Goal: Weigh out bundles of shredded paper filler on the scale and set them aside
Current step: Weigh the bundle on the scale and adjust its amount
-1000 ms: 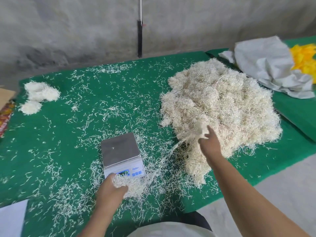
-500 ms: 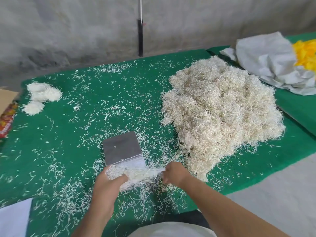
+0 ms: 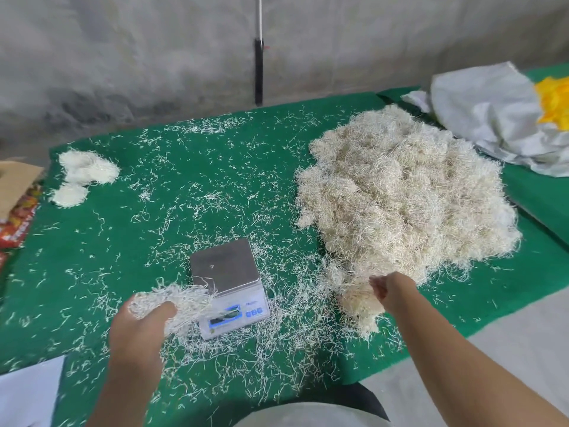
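Holding: left hand [image 3: 140, 329], at 7 o'clock, grips a bundle of shredded paper [image 3: 175, 303], thumb curled over it, just beside the scale's near-left corner
Right hand [image 3: 392, 292]: at 4 o'clock; pinches strands at the near edge of the large filler pile [image 3: 403, 195]
Scale [image 3: 228, 282]: centre, on green table cover [image 3: 123, 241]; platform bare
Set-aside bundles [image 3: 83, 177]: 10 o'clock
Grey sack [image 3: 486, 115]: 2 o'clock

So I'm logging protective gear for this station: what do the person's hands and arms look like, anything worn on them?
Nothing is worn on them. The left hand and right hand are bare, with no gloves. Both forearms are uncovered all the way to the frame's edge, so no sleeves or cuffs show. No watch, wristband or ring is visible. Motion blur makes finer detail on the fingers hard to judge.
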Tool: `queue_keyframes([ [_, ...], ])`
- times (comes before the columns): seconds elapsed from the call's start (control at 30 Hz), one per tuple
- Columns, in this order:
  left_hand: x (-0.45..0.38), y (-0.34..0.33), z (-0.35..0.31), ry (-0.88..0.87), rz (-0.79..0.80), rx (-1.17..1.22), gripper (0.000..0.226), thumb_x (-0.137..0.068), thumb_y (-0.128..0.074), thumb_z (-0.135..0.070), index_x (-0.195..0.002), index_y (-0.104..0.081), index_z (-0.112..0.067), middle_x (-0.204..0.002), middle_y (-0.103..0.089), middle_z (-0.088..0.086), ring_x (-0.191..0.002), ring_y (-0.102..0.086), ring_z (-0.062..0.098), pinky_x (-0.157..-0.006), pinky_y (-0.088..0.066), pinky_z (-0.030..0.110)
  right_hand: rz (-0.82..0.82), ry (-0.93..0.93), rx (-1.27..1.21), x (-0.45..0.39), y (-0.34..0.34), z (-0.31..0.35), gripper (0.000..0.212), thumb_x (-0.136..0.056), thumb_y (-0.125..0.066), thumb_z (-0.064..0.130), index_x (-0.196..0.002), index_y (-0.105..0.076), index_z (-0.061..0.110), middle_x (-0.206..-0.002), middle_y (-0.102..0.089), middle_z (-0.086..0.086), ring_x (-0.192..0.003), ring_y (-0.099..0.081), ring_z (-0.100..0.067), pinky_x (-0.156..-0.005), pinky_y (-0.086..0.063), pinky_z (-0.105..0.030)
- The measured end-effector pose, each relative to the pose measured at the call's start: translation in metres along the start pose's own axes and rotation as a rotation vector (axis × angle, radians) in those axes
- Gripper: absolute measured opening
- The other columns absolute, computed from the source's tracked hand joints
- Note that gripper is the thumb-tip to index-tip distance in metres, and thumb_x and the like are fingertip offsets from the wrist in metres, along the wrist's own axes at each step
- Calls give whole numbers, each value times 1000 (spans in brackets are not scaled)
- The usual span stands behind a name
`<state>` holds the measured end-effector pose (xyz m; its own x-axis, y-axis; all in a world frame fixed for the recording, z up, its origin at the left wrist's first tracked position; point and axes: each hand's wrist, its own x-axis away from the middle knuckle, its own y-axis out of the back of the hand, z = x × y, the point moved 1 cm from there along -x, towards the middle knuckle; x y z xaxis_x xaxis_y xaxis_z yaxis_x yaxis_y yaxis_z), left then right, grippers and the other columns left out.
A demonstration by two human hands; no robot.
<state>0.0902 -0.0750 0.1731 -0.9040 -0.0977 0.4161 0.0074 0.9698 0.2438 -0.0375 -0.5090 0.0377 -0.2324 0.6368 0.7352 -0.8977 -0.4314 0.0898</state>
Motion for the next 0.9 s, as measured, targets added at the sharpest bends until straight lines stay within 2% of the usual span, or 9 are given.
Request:
queue_keyframes([
  [0.2,28,-16,-39,-23,208,31,57,-91,-72,-8,-142,-47,-11,-109,-57,-4,-84,-50,9,-97,-39,47,-40,217,1102,46,-32,17,47,-104,-52,10,-146,-47,-10,-136,-63,-25,-93,-55,-25,-85,-54,-36],
  [0.27,31,-22,-47,-46,283,60,33,-93,-69,-5,-122,-57,-14,-133,-59,14,-94,-57,12,-96,-45,48,-49,366,1246,81,-50,26,64,-107,-55,20,-160,-28,-3,-139,-63,-20,-92,-64,-22,-82,-58,-33],
  [0.37,30,-31,-52,-11,325,98,81,-89,-74,-12,-157,-31,-18,-168,-23,8,-117,-48,15,-108,-38,53,192,636,980,137,-79,37,81,-100,-52,66,-164,-29,23,-153,-55,-5,-119,-64,-21,-109,-51,-49],
  [0.43,34,-44,-58,41,350,205,102,-83,-79,-19,-163,-16,-33,-170,-18,-1,-98,-67,9,-95,-45,50,557,569,597,184,-100,38,83,-84,-46,87,-155,-37,45,-153,-53,10,-135,-56,-19,-116,-45,-52],
  [0.5,40,-58,-62,45,418,300,95,-83,-80,-20,-158,-24,-38,-158,-36,-6,-64,-72,-1,-81,-58,51,824,476,410,223,-116,30,78,-79,-39,96,-147,-41,58,-144,-51,30,-138,-47,-9,-119,-37,-45],
  [0.6,44,-82,-60,-124,370,217,48,-84,-76,-22,-125,-54,-34,-118,-69,-8,-79,-77,11,-51,-58,24,1013,301,191,255,-132,6,77,-93,-34,88,-157,-41,47,-154,-43,29,-143,-36,-1,-123,-25,-47],
  [0.7,57,-100,-53,-417,215,-174,42,-72,-59,-49,-113,-50,-46,-127,-51,-13,-112,-59,13,-74,-56,20,1062,72,-70,260,-143,-8,75,-105,-33,70,-138,-64,10,-135,-70,-10,-131,-63,-23,-115,-44,-48],
  [0.8,66,-107,-39,-565,103,-492,60,-75,-42,-64,-132,-34,-48,-153,-16,-22,-149,-18,14,-119,-30,54,1081,-71,-208,252,-144,-5,71,-108,-37,64,-133,-66,5,-130,-70,-20,-124,-66,-33,-110,-49,-45],
  [0.9,68,-107,-32,-565,173,-597,59,-84,-41,-66,-140,-28,-53,-162,14,-31,-158,2,18,-124,-16,64,992,-107,-200,243,-144,0,66,-109,-37,59,-110,-75,6,-118,-74,-20,-113,-71,-32,-106,-52,-41],
])
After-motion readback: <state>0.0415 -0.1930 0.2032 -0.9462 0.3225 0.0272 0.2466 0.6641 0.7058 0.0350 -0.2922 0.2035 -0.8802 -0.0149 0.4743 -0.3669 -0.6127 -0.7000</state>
